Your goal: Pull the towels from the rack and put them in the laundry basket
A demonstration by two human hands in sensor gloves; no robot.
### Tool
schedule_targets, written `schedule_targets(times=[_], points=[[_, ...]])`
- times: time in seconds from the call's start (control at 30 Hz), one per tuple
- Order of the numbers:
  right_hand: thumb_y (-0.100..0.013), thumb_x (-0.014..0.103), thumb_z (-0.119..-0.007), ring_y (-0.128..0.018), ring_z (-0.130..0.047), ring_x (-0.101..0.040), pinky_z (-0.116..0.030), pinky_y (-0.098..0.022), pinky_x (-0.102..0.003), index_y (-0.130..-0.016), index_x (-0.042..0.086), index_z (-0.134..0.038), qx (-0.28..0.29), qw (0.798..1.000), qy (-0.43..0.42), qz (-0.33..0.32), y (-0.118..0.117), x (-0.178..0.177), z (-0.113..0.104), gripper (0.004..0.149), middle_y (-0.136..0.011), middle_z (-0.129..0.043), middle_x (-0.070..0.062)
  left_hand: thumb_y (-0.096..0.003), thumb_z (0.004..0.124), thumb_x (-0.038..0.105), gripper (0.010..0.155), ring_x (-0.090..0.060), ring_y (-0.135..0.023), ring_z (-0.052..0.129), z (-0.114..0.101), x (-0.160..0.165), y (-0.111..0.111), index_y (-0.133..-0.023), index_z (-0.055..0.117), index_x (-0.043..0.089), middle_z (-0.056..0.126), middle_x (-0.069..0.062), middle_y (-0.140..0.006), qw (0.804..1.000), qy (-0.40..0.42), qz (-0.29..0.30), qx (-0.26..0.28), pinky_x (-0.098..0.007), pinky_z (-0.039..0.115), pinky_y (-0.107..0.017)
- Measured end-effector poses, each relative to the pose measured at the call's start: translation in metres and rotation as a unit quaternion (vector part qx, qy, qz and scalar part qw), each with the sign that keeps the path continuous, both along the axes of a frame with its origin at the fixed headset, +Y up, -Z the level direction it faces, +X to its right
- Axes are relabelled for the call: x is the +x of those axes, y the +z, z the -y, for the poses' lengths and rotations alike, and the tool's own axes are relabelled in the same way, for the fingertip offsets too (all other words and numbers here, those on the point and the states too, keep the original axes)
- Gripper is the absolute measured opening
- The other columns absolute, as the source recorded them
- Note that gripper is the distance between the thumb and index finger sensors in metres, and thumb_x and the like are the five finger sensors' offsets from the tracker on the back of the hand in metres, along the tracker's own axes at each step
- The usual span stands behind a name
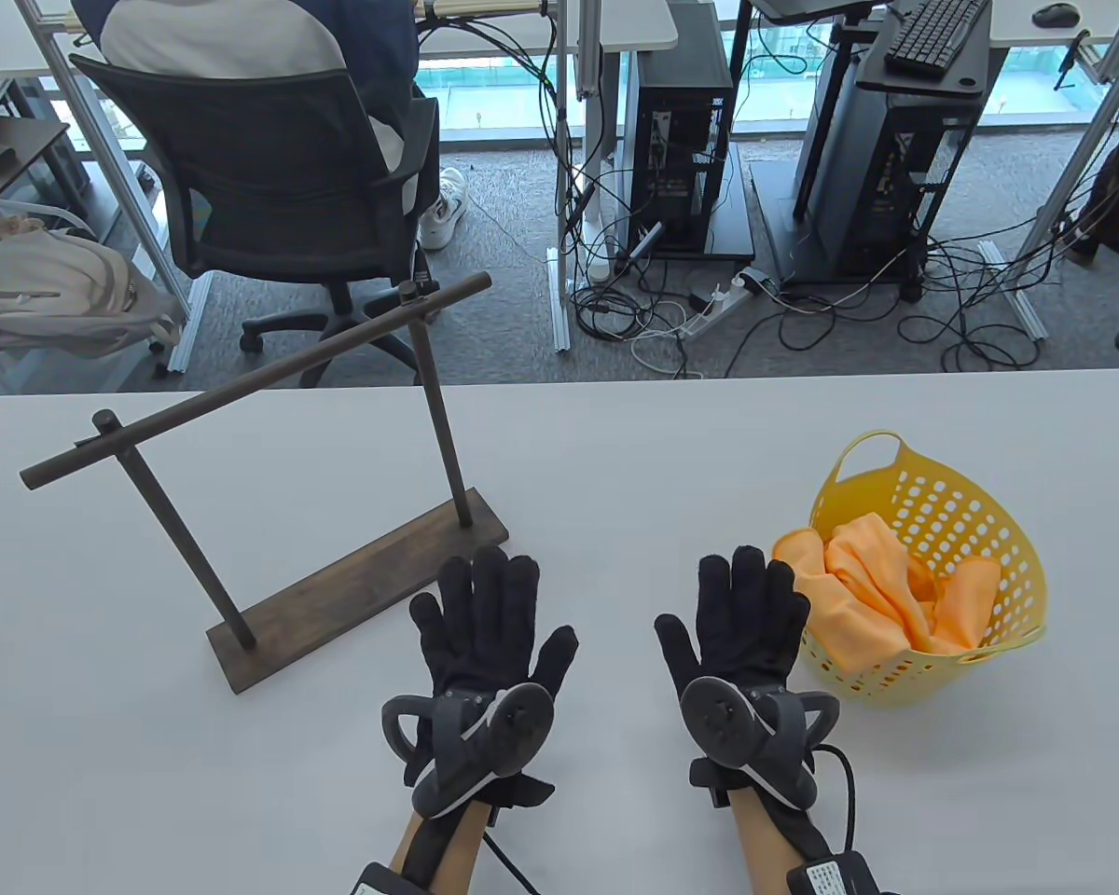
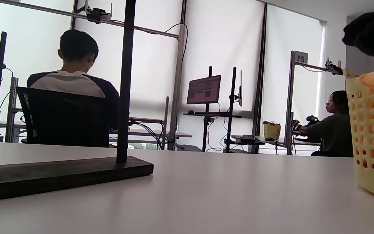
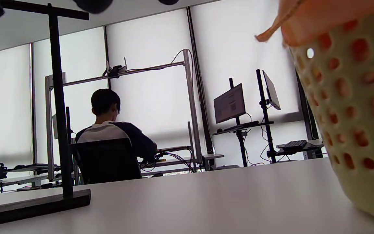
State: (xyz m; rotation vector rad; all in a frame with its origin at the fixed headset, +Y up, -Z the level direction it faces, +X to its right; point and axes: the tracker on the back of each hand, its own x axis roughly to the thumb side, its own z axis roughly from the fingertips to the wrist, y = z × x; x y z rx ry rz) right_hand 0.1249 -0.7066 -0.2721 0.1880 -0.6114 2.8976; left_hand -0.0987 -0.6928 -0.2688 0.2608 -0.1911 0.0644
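Nearest to the camera we see the left hand [image 1: 485, 634] and the right hand [image 1: 741, 625], both lying flat on the table [image 1: 615, 447] near its front edge, with straight spread fingers and nothing held. The wooden rack [image 1: 270, 447] stands toward the left side of the table, its bar bare. The orange towels [image 1: 881, 592] are in the yellow laundry basket [image 1: 974, 522] near the right edge, just beside the right hand; one towel hangs over the rim.
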Motion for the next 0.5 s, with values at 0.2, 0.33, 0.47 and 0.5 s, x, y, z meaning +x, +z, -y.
schedule_targets(times=[0.2, 0.33, 0.47, 0.5], points=[[-0.07, 0.049, -0.045, -0.098, 0.0, -0.052, -0.014, -0.074, -0.065, -0.117, 0.007, -0.017, -0.012, 1.0, 0.008, 0.0, 0.001, 0.002, 0.005, 0.069, -0.118, -0.003, -0.027, -0.0678, 0.041, 0.066, 0.08, -0.047, -0.116, 0.002, 0.013, -0.003, -0.009, -0.12, 0.002, 0.019, 0.002, -0.014, -0.13, 0.999, -0.009, -0.01, -0.044, -0.063, 0.005, -0.078], [-0.07, 0.049, -0.045, -0.098, 0.0, -0.052, -0.014, -0.074, -0.065, -0.117, 0.007, -0.017, -0.026, 1.0, 0.007, 0.0, -0.001, 0.002, 0.01, 0.069, -0.118, -0.003, -0.027, -0.0674, 0.041, 0.067, 0.08, -0.048, -0.116, 0.002, 0.016, -0.006, -0.012, -0.12, 0.003, 0.02, 0.002, -0.014, -0.13, 0.999, 0.005, -0.009, -0.045, -0.064, 0.004, -0.077], [-0.069, 0.049, -0.045, -0.098, 0.0, -0.052, -0.014, -0.074, -0.065, -0.117, 0.007, -0.018, -0.031, 0.999, 0.008, 0.0, -0.003, 0.003, 0.011, 0.069, -0.118, -0.004, -0.027, -0.0672, 0.041, 0.067, 0.08, -0.048, -0.116, 0.002, 0.019, -0.009, -0.014, -0.12, 0.004, 0.02, 0.002, -0.014, -0.13, 0.999, 0.015, -0.014, -0.05, -0.064, 0.004, -0.077], [-0.07, 0.049, -0.045, -0.099, 0.0, -0.052, -0.014, -0.074, -0.065, -0.117, 0.007, -0.018, -0.033, 0.999, 0.006, 0.0, -0.003, 0.003, 0.011, 0.069, -0.118, -0.004, -0.027, -0.0672, 0.041, 0.067, 0.08, -0.048, -0.116, 0.002, 0.019, -0.01, -0.015, -0.121, 0.004, 0.02, 0.003, -0.014, -0.13, 0.998, 0.02, -0.015, -0.051, -0.064, 0.004, -0.077]])
